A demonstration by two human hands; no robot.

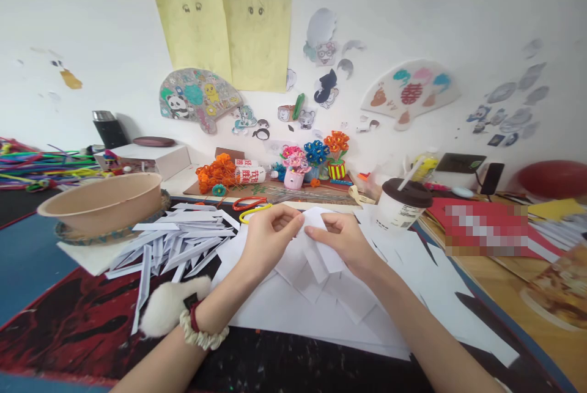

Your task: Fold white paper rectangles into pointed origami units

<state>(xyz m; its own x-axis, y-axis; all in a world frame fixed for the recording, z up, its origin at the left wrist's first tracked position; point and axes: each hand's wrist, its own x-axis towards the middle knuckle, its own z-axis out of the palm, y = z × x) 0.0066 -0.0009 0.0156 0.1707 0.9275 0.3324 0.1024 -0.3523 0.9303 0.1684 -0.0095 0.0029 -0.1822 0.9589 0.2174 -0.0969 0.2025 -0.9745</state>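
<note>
Between my two hands is a small white paper piece, raised over the middle of the desk. My left hand pinches its left edge with thumb and fingers. On the right edge, my right hand grips it the same way, thumb in front. Loose white paper strips and larger sheets lie beneath both hands. To the left is a heap of narrow folded paper strips. Yellow-handled scissors rest just beyond my left hand.
A beige basin stands at the left, near a white fuzzy thing. A lidded drink cup with a straw stands beyond my right hand. Pipe-cleaner flowers line the back. A red packet lies at the right.
</note>
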